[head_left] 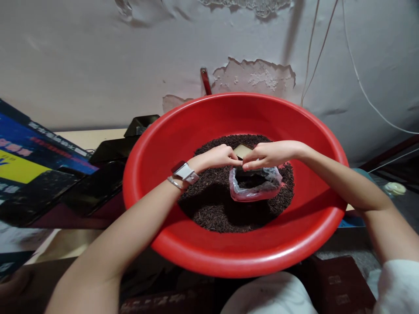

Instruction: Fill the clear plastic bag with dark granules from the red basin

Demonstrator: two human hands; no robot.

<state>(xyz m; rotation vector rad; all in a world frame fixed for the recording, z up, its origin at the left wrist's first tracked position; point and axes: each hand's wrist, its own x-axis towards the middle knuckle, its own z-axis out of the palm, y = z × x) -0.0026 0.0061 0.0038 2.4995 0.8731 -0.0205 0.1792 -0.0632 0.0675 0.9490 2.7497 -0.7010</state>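
A clear plastic bag (pixel 255 195), spread open like a liner with dark contents inside, rests on dark loose leaves (pixel 216 218) that look like dry tea. My left hand (pixel 222 155), with a watch on its wrist, is closed at the bag's far rim. From the other side my right hand (pixel 262 155) pinches the same far edge, its fingertips almost meeting the left ones. Just behind the fingers a flat gold-coloured piece (pixel 242 151) shows, partly covered by both hands. What exactly lies between the fingertips is hard to see.
The leaves lie in a large red basin (pixel 235 259). Black open containers (pixel 98 187) stand left of it, beside a blue and yellow printed box (pixel 32 152). Behind is a peeling wall (pixel 131 65) with hanging cords (pixel 310 65). A dark red box (pixel 343 283) sits below right.
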